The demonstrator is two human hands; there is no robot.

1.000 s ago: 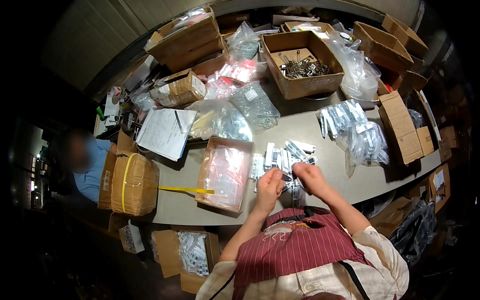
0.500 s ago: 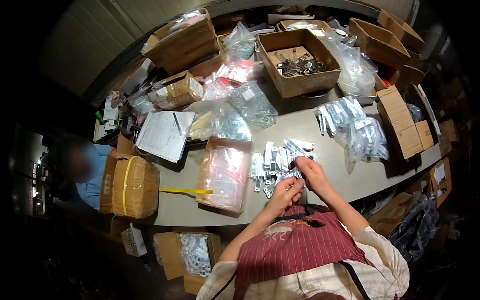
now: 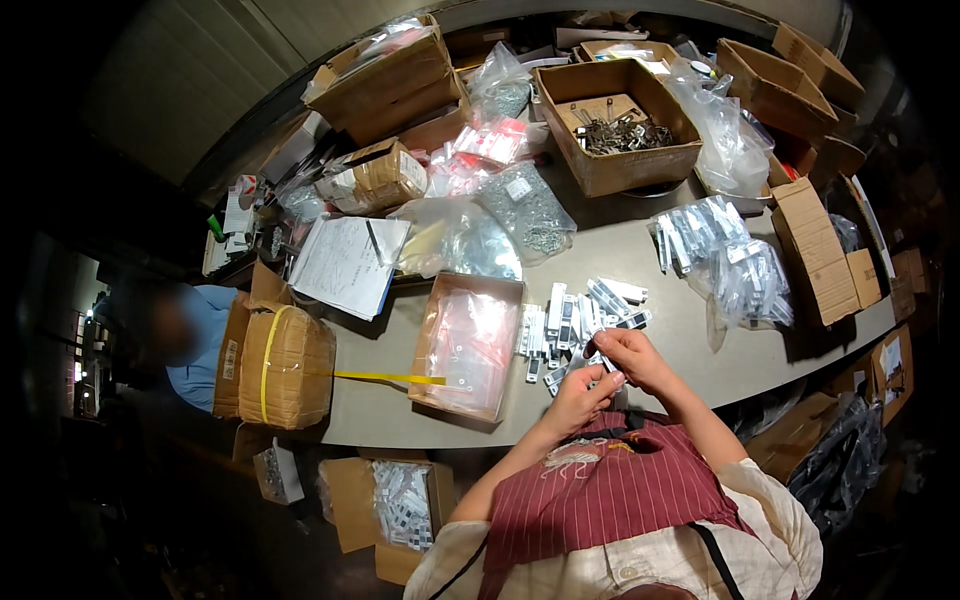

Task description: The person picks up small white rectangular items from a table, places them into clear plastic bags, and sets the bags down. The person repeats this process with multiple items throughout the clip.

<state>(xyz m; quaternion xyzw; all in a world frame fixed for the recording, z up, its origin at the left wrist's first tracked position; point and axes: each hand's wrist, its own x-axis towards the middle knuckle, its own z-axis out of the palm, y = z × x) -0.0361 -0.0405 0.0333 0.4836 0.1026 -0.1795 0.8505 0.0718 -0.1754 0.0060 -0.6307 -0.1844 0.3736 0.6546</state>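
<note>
Close together at the table's near edge, my left hand [image 3: 581, 402] and my right hand [image 3: 640, 361] are both closed, fingertips almost meeting. Between them is a small pale part [image 3: 607, 368], mostly covered by the fingers, so its exact kind does not show. Just beyond my fingers lies a loose pile of small white-and-black strip-shaped parts [image 3: 566, 318]. To the left of the pile, an open cardboard box [image 3: 512, 345] holds clear plastic bags [image 3: 465, 340].
Filled clear bags of strip parts [image 3: 750, 280] lie on the right. Behind stands a carton of metal pieces [image 3: 625, 172]. A clipboard with paper [image 3: 345, 262] is at the left, near a carton with a yellow strap [image 3: 300, 370]. A person in blue [image 3: 205, 345] sits beyond.
The whole view has shifted slightly, so the table's things appear further right. My right hand has drawn a little nearer to me; both hands stay together at the pile.
</note>
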